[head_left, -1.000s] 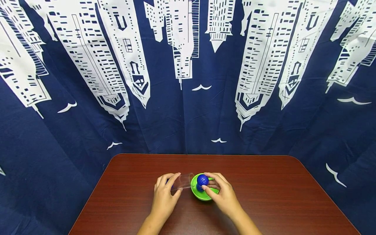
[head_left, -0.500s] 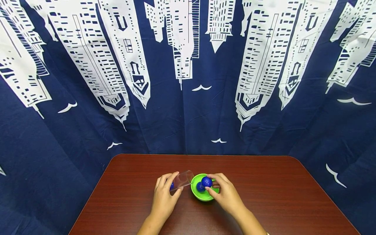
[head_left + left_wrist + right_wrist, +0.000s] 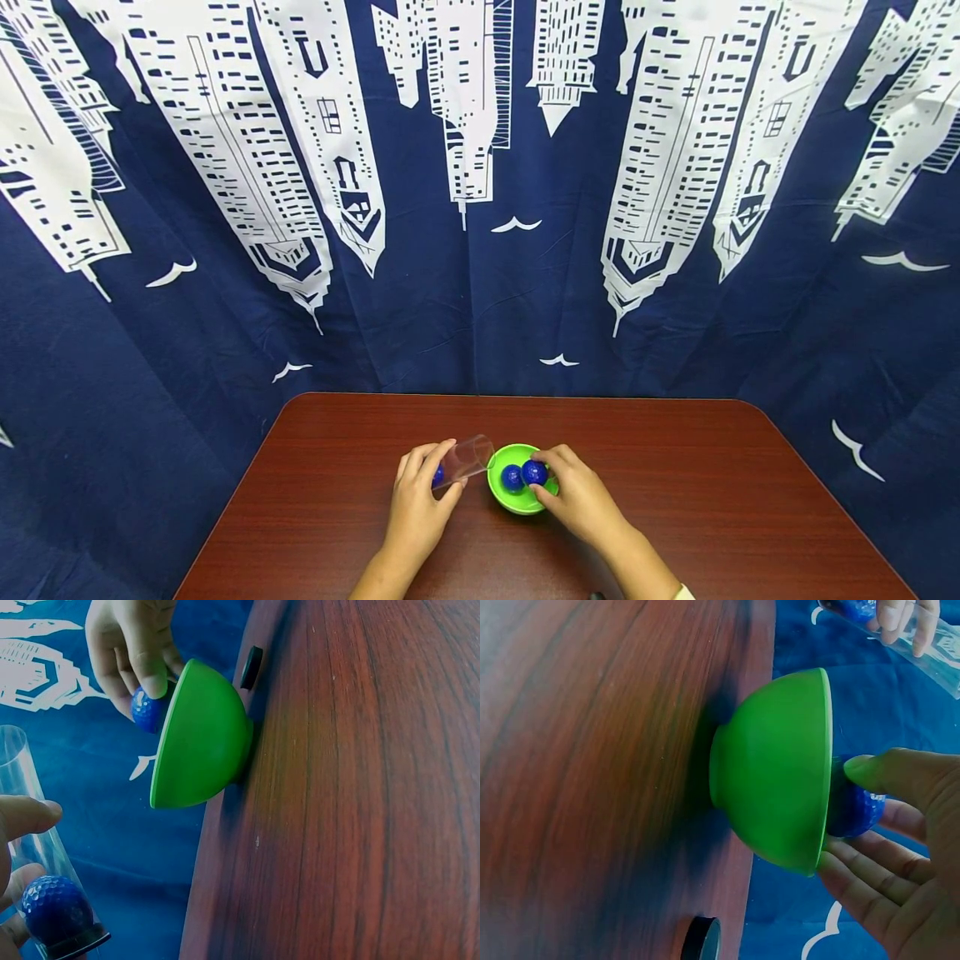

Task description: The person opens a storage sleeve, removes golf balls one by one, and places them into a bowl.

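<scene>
My left hand (image 3: 418, 504) grips a clear plastic tube (image 3: 467, 458), tilted with its mouth up near the bowl's left rim. Inside its lower end sits a dimpled blue golf ball (image 3: 56, 906), above a black end cap (image 3: 77, 943). A bright green bowl (image 3: 521, 506) stands on the table, and one blue golf ball (image 3: 512, 477) lies in it. Between thumb and fingers, my right hand (image 3: 585, 502) pinches another blue golf ball (image 3: 535, 472) at the bowl's mouth. The right wrist view has that ball partly hidden by the bowl wall (image 3: 780, 772).
Beside the bowl's foot a loose black round cap (image 3: 252, 667) lies on the brown wood-grain table (image 3: 360, 425). Behind the table hangs a dark blue cloth (image 3: 420, 333) printed with white buildings and birds.
The right hand has moved slightly right and down, bringing its golf ball lower over the bowl. The tube's mouth has tipped upward in the left hand, which otherwise stays in place.
</scene>
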A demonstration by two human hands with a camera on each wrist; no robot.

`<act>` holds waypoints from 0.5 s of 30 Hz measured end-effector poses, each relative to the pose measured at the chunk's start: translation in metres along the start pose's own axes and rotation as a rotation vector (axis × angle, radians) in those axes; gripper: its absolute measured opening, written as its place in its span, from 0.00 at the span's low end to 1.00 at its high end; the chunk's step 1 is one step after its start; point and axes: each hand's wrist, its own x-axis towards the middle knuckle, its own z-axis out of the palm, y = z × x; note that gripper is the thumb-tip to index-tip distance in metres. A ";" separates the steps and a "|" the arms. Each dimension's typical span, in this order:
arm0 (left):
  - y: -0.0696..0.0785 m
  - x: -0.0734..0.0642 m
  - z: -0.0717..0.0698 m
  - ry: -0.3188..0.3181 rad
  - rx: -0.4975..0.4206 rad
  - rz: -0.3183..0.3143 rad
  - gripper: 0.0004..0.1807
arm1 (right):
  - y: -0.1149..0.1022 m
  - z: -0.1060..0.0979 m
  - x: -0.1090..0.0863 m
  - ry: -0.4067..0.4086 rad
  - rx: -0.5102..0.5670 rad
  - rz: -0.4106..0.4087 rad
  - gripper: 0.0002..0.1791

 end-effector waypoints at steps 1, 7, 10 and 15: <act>0.000 0.000 0.000 -0.001 -0.001 0.000 0.34 | 0.000 0.000 0.001 -0.005 -0.020 -0.003 0.22; 0.000 0.000 0.000 0.005 -0.007 0.009 0.35 | -0.001 -0.001 0.006 -0.042 -0.106 -0.052 0.21; -0.001 0.000 0.001 0.008 -0.010 0.013 0.34 | -0.001 -0.002 0.008 -0.069 -0.129 -0.088 0.20; -0.002 -0.001 0.003 0.010 -0.008 0.021 0.35 | 0.000 -0.004 0.012 -0.120 -0.155 -0.116 0.20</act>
